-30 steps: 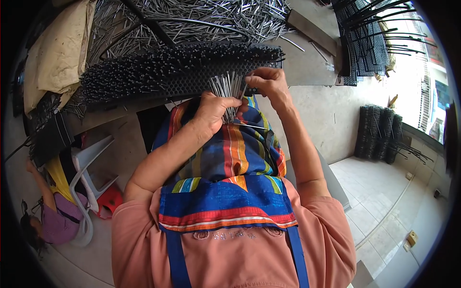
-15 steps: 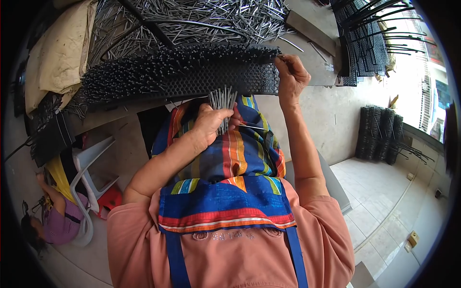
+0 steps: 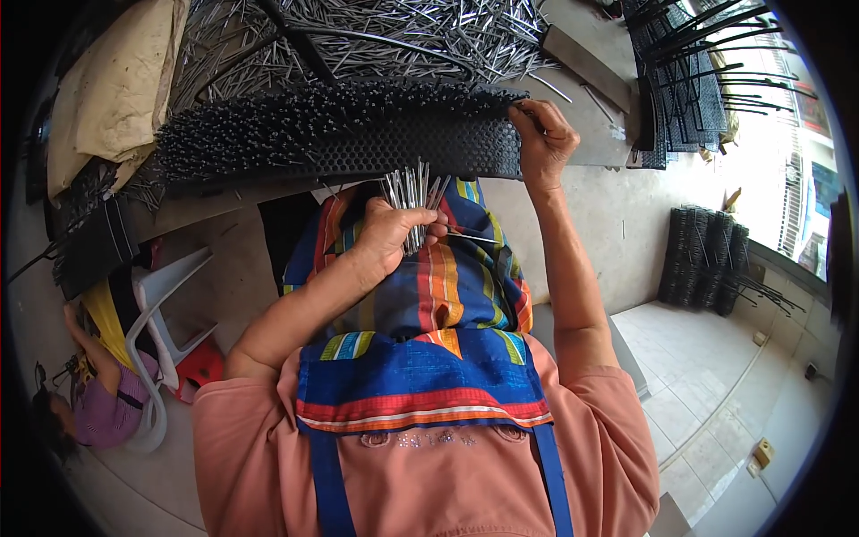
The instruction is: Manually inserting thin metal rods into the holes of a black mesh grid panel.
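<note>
My left hand (image 3: 386,234) is closed round a bundle of thin grey metal rods (image 3: 412,186), held upright above my lap. The rods' tops fan apart, and one longer rod sticks out sideways to the right. In front of me a long, curved black perforated panel (image 3: 403,157) carries many thin dark rods standing in its holes, dense along the far and left parts. Bare holes show along its near right part. At the panel's right end my right hand (image 3: 548,148) is raised, its thumb and fingertips pinched together by the last rods. What they pinch is hidden.
A heap of loose metal rods (image 3: 394,45) covers the table behind the panel. Brown paper sacking (image 3: 125,80) is at the left. Dark mesh pieces with long bars (image 3: 684,98) stand at the right. A person (image 3: 107,403) sits at the lower left near a pale chair (image 3: 170,286).
The rods in my left hand are spread slightly wider at the top. My right hand stays at the panel's right end. The whole view has shifted a little.
</note>
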Tool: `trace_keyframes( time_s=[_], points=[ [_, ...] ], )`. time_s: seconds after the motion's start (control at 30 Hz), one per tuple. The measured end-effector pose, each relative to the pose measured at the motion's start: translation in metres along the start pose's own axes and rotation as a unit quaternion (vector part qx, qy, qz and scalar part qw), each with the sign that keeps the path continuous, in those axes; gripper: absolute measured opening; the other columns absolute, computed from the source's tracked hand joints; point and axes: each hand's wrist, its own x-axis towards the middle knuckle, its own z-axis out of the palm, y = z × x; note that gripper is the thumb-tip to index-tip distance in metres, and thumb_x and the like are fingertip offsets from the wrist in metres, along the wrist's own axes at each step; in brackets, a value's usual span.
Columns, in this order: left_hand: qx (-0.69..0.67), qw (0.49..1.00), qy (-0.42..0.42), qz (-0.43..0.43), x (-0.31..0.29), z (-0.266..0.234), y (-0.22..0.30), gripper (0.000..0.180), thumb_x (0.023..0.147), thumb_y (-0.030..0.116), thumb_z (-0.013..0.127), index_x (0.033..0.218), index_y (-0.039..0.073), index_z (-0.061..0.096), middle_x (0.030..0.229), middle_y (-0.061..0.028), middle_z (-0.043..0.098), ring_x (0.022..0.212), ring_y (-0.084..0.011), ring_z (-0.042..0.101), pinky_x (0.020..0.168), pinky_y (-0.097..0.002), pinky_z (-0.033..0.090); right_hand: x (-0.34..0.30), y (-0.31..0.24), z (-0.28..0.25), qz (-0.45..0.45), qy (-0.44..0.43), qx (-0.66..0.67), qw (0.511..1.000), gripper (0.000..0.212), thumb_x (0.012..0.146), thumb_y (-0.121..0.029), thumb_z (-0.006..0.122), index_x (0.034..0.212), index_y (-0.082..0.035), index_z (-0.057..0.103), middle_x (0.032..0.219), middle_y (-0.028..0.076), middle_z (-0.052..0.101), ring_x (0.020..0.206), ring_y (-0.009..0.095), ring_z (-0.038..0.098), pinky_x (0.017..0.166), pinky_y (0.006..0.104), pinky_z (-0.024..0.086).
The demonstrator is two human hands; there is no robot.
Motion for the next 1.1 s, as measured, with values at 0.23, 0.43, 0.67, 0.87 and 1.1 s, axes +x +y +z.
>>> trace_keyframes(
  time_s=[0.23, 0.43, 0.67, 0.87, 1.1],
  points=[
    [-0.032, 0.999, 0.02, -0.007, 0.0, -0.007, 0.003, 0.017, 0.081, -0.006, 0.061, 0.097, -0.004, 0.065, 0.084, -0.017, 0.071, 0.071, -0.0242, 0.071, 0.058, -0.0325, 0.057, 0.0, -0.012, 0.007, 0.005, -0.002, -0.078, 0.997, 0.011, 0.074, 0.004, 0.076, 0.083, 0.002, 0.07, 0.075, 0.002, 0.064, 0.066, 0.007, 0.057, 0.06, 0.0219, 0.045],
    [-0.079, 0.997, 0.009, 0.015, 0.004, -0.009, 0.01, 0.015, 0.081, -0.006, 0.061, 0.095, -0.004, 0.065, 0.086, -0.0167, 0.071, 0.071, -0.0239, 0.071, 0.06, -0.0328, 0.058, -0.005, -0.003, 0.009, -0.024, -0.002, -0.124, 0.992, 0.012, 0.074, 0.002, 0.076, 0.084, 0.0, 0.071, 0.075, 0.004, 0.065, 0.064, 0.009, 0.06, 0.059, 0.0234, 0.047],
    [-0.114, 0.992, -0.013, 0.047, 0.005, -0.005, 0.019, 0.016, 0.08, -0.007, 0.061, 0.095, -0.005, 0.065, 0.086, -0.0163, 0.071, 0.072, -0.0237, 0.07, 0.061, -0.0341, 0.059, -0.027, -0.033, 0.015, 0.189, -0.075, -0.014, 0.979, 0.007, 0.078, -0.008, 0.075, 0.079, -0.003, 0.07, 0.063, 0.001, 0.06, 0.057, 0.008, 0.055, 0.053, 0.025, 0.044],
    [-0.088, 0.991, -0.033, 0.093, 0.003, 0.006, 0.017, 0.017, 0.084, -0.004, 0.064, 0.101, -0.002, 0.065, 0.084, -0.0135, 0.071, 0.071, -0.0246, 0.072, 0.054, -0.0328, 0.057, -0.045, -0.062, 0.037, 0.363, -0.272, 0.179, 0.873, 0.01, 0.081, -0.008, 0.072, 0.074, -0.003, 0.066, 0.06, -0.003, 0.057, 0.052, 0.004, 0.045, 0.046, 0.0232, 0.034],
    [-0.051, 0.997, 0.051, 0.008, -0.002, -0.036, 0.014, 0.019, 0.086, -0.002, 0.063, 0.105, 0.002, 0.063, 0.089, -0.0139, 0.072, 0.078, -0.024, 0.072, 0.061, -0.034, 0.059, -0.026, -0.066, 0.06, 0.197, -0.028, 0.196, 0.96, 0.001, 0.084, -0.003, 0.07, 0.085, -0.003, 0.07, 0.065, -0.004, 0.057, 0.052, 0.002, 0.043, 0.047, 0.0196, 0.032]
  ],
)
